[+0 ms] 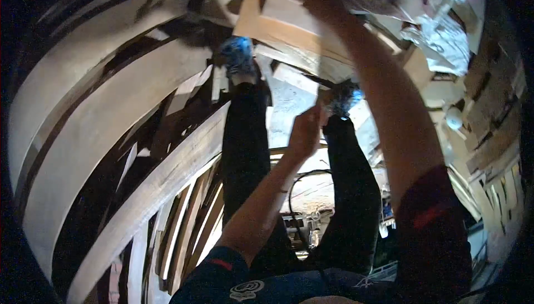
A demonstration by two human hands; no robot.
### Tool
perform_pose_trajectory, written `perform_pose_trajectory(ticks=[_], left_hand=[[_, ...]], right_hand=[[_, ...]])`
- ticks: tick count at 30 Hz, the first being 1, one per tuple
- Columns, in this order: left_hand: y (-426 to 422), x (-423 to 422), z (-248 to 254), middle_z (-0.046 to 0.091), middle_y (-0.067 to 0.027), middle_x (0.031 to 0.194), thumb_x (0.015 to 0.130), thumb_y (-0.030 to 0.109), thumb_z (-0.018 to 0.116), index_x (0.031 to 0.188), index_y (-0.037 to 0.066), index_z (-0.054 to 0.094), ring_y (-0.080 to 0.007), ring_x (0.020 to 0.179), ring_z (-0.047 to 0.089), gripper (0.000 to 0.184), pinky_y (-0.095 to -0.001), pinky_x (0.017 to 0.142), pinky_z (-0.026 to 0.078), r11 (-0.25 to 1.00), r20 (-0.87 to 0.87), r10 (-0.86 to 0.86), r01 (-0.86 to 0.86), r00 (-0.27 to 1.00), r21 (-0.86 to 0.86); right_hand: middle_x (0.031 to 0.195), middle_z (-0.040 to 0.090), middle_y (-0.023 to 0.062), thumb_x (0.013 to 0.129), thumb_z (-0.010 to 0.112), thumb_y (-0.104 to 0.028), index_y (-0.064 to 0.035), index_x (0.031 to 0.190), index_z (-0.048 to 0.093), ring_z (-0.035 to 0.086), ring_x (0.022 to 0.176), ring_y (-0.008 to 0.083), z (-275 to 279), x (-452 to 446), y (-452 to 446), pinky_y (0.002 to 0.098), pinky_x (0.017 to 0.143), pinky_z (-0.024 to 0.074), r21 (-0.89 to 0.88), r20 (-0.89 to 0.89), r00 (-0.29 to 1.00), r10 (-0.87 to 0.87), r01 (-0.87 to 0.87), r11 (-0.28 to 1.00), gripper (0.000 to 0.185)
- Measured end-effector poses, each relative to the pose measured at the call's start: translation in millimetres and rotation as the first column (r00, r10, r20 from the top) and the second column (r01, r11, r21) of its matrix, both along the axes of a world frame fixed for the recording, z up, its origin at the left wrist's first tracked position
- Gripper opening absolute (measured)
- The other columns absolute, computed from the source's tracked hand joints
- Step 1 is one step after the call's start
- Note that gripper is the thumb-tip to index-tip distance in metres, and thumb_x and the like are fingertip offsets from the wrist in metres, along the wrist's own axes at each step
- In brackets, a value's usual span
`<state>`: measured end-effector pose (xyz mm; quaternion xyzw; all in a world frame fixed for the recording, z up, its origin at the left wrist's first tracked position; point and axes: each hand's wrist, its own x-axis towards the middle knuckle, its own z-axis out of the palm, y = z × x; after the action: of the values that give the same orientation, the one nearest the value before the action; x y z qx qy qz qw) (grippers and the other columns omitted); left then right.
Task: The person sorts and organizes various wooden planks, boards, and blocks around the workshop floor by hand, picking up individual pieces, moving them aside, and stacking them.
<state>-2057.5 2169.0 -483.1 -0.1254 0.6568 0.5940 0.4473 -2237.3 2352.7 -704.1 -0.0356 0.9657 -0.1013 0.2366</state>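
My left hand is closed in front of my legs, beside a blue patterned shoe. Whatever its fingers hold, if anything, I cannot make out. My right arm reaches far up the view, and my right hand is in shadow at the top, its fingers dark and blurred. Close to that hand is a light wooden board with a squared block at its left end. My other blue shoe stands by this board.
Long curved-looking planks fill the left side. Narrow boards lean below them. A crumpled white plastic bag lies at upper right, above a round white object. Stacked wood pieces line the right edge. A dark cable loops between my legs.
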Motion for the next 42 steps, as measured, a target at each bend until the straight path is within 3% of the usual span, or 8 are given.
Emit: perform_pose_trajectory(ticks=[3,6,15,20,21,34,38,42], left_hand=[[1.1,-11.9,7.7,0.044,-0.0063,0.061,0.104,0.046,0.029,0.071,0.003,0.047,-0.0167,0.061,0.039,0.057,-0.0334,0.06,0.037,0.994,0.237,0.018,0.009,0.971,-0.113],[0.6,-11.4,6.2,0.047,-0.0074,0.068,0.104,0.043,0.029,0.077,0.002,0.05,-0.0157,0.063,0.04,0.053,-0.0325,0.063,0.039,0.998,0.276,0.02,-0.004,0.961,-0.059],[10.4,11.7,-10.0,0.046,-0.0001,0.084,0.103,0.045,0.035,0.112,0.011,0.048,-0.0048,0.06,0.038,0.038,-0.0199,0.051,0.034,0.968,0.162,0.233,-0.213,0.959,-0.132],[24.6,28.2,-21.2,0.042,0.005,0.073,0.102,0.05,0.035,0.108,0.011,0.049,-0.0031,0.054,0.035,0.041,-0.0186,0.045,0.028,0.978,0.193,0.2,-0.184,0.961,-0.097],[29.5,30.7,-20.0,0.041,0.0049,0.072,0.101,0.05,0.036,0.107,0.011,0.049,-0.003,0.053,0.034,0.041,-0.0191,0.044,0.027,0.986,0.216,0.164,-0.152,0.962,-0.072],[66.6,90.1,-31.2,0.038,0.0043,0.066,0.097,0.064,0.03,0.104,0.006,0.051,-0.0044,0.052,0.031,0.062,-0.0218,0.047,0.027,0.991,0.298,-0.063,0.095,0.952,-0.095],[79.1,110.6,-32.3,0.037,0.0045,0.066,0.098,0.063,0.026,0.104,0.005,0.052,-0.0052,0.054,0.032,0.064,-0.0216,0.05,0.029,0.979,0.275,-0.162,0.189,0.948,-0.075],[78.3,136.3,-41.4,0.039,0.0041,0.066,0.099,0.061,0.025,0.105,0.004,0.053,-0.0059,0.055,0.034,0.064,-0.0228,0.051,0.029,0.961,0.305,-0.176,0.231,0.936,-0.154]], right_hand=[[0.106,0.065,0.021,0.082,0.062,-0.013,-0.0058,0.102,0.065,0.064,0.098,0.0359,18.5,30.4,-19.9,0.0478,0.086,0.0522,-0.088,-0.462,0.887,-0.029,-0.013,0.996,0.021],[0.095,0.069,0.0166,0.081,0.059,-0.009,-0.0108,0.108,0.066,0.067,0.085,0.037,61.4,37.6,-24.7,0.0468,0.074,0.056,-0.009,0.071,0.972,-0.225,0.226,0.974,0.028],[0.115,0.065,0.011,0.085,0.06,-0.006,-0.02,0.127,0.059,0.069,0.087,0.0292,177.4,155.3,63.9,0.0398,0.074,0.0572,-0.264,-0.21,0.929,-0.304,0.245,0.933,0.044],[0.084,0.069,0.0119,0.089,0.066,-0.016,-0.0073,0.112,0.06,0.067,0.078,0.0177,238.9,256.6,110.9,0.0323,0.068,0.0529,-0.391,0.221,0.537,-0.814,0.813,0.431,0.025],[0.071,0.06,0.0084,0.09,0.067,-0.02,-0.0033,0.102,0.058,0.055,0.063,0.0157,249.7,271.6,124.2,0.0309,0.061,0.047,-0.08,0.259,0.511,-0.82,0.857,0.509,0.022],[0.114,0.062,0.0102,0.098,0.053,-0.03,-0.0016,0.13,0.05,0.06,0.097,0.0194,129.0,514.0,377.4,0.035,0.087,0.0498,-0.339,0.628,-0.21,-0.749,0.793,-0.506,0.043],[0.111,0.063,0.0119,0.091,0.061,-0.044,0.0016,0.126,0.053,0.059,0.094,0.021,38.6,530.7,442.0,0.0346,0.085,0.0476,-0.462,0.412,0.096,-0.906,0.879,-0.117,0.058],[0.111,0.061,0.0117,0.091,0.058,-0.048,0.0012,0.131,0.047,0.058,0.1,0.0235,0.8,488.4,436.5,0.0377,0.086,0.0493,-0.287,0.183,-0.015,-0.983,0.955,-0.068,0.065]])
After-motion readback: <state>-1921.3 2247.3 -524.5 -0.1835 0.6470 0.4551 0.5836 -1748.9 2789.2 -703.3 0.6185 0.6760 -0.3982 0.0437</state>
